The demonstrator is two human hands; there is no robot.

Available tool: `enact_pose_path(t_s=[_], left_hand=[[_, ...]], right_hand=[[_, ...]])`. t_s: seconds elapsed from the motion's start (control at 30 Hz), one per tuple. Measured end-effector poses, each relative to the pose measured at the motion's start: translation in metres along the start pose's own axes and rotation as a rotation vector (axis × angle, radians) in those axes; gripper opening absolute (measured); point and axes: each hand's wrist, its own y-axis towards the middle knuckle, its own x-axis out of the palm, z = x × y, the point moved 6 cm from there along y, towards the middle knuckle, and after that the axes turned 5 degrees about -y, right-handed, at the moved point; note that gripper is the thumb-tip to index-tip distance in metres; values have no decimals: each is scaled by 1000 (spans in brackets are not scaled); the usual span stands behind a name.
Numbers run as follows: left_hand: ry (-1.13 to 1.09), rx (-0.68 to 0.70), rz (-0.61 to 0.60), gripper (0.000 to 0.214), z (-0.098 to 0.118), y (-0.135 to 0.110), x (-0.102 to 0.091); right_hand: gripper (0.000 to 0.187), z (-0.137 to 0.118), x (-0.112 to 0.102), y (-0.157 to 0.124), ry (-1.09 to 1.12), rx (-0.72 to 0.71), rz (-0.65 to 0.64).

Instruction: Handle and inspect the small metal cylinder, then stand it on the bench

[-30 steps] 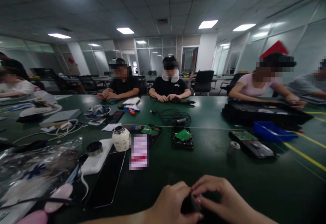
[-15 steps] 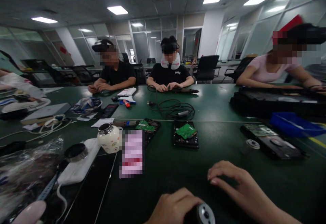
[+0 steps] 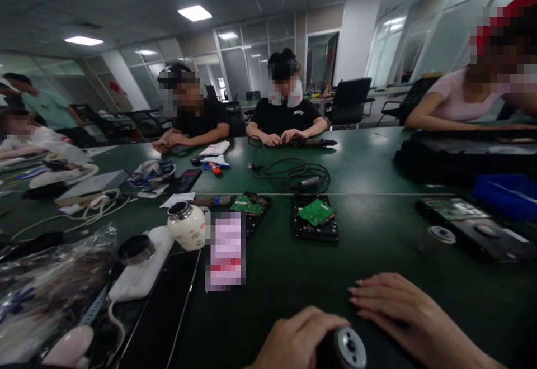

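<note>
My left hand (image 3: 296,338) is wrapped around a dark cylinder with a silver end cap (image 3: 349,348) at the bottom of the view. The cap has a dark centre and small holes, and the cylinder's lower part is out of view. To its right, my right hand (image 3: 396,310) lies with fingers stretched out, palm down, over the green table (image 3: 268,279), with nothing seen in it. Beyond that hand stands a second dark cylinder with a silver top (image 3: 440,236). A hard drive with a green circuit board (image 3: 316,213) lies ahead of my hands.
Left of my hands are a cream jug (image 3: 187,228), a dark phone-like slab (image 3: 165,304), a white power strip (image 3: 145,271) and plastic bags (image 3: 54,279). A coiled cable (image 3: 293,176) lies ahead. At right are another drive (image 3: 478,226) and a blue bin (image 3: 509,195). Several people sit around.
My right hand's fingers have gone from curled and raised to flatter and straighter. My left hand keeps its hold on the cylinder. The view has turned a little to the left.
</note>
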Motion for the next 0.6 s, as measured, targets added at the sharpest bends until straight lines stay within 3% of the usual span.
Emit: enact_pose_path(t_s=[0.23, 0.4, 0.47, 0.6], left_hand=[[-40, -38, 46, 51, 12, 1, -6], [-64, -42, 43, 48, 13, 1, -5], [-64, -44, 48, 45, 15, 0, -5], [-96, -65, 49, 41, 18, 0, -4]], right_hand=[[24, -11, -7, 0, 155, 42, 105], [14, -28, -31, 5, 299, 246, 291], [14, -42, -36, 8, 381, 214, 321], [17, -64, -34, 13, 468, 67, 253]])
